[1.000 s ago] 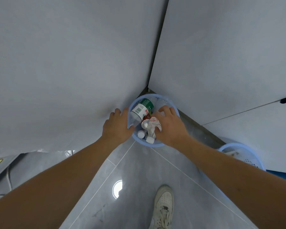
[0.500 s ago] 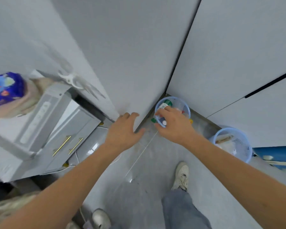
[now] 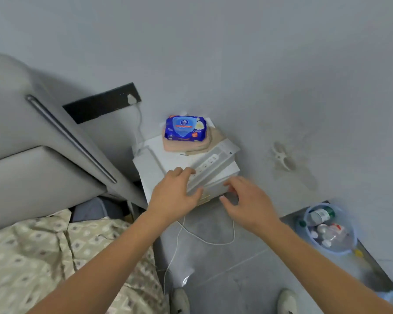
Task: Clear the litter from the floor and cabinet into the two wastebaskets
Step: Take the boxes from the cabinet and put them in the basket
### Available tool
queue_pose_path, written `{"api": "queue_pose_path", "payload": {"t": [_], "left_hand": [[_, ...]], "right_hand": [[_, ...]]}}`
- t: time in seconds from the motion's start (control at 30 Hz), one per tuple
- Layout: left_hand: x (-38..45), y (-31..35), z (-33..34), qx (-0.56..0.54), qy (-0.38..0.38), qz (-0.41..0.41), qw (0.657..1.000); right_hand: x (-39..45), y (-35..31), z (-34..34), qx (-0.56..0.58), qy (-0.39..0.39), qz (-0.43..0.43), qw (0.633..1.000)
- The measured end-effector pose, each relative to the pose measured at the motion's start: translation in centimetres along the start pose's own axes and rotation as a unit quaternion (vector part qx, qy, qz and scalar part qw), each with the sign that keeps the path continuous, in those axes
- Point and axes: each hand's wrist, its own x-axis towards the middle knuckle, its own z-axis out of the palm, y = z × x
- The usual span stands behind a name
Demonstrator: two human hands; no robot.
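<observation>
Bottles [image 3: 320, 215] fill the blue wastebasket [image 3: 349, 242] on the floor, right; left hand [image 3: 175, 196] and right hand [image 3: 247, 203], fingers relaxed and empty, have moved from it to the white cabinet [image 3: 154, 164].

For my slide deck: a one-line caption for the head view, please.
Both hands, left hand and right hand, reach open toward the white bedside cabinet; a filled blue wastebasket sits right.

Grey wall [image 3: 236, 53], grey tiled floor [image 3: 236, 268] — padded headboard [image 3: 32, 132], patterned bedding [image 3: 32, 257].
</observation>
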Motion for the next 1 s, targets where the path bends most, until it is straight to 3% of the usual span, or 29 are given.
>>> {"api": "queue_pose_path", "payload": {"t": [0.23,0.4,0.67,0.87,1.0], "left_hand": [[2.2,-14.1,6.5,-0.014,0.004,-0.226,0.974],[8.6,-19.7,12.4,-0.046,0.039,-0.332,0.941],[16.3,-20.7,18.2,-0.125,0.078,-0.429,0.891],[15.2,-20.8,18.0,-0.161,0.129,-0.428,0.88],[11.8,-20.5,16.4,-0.181,0.132,-0.393,0.892]], "right_hand": [[11.5,0.4,9.7,-0.143,-0.149,-0.099,0.973],[19.1,4.1,15.0,-0.248,-0.161,-0.153,0.943],[24.2,8.8,18.4,-0.332,-0.175,-0.255,0.891],[25.1,8.3,18.6,-0.328,-0.185,-0.29,0.88],[23.3,6.0,17.8,-0.315,-0.175,-0.269,0.893]]}}
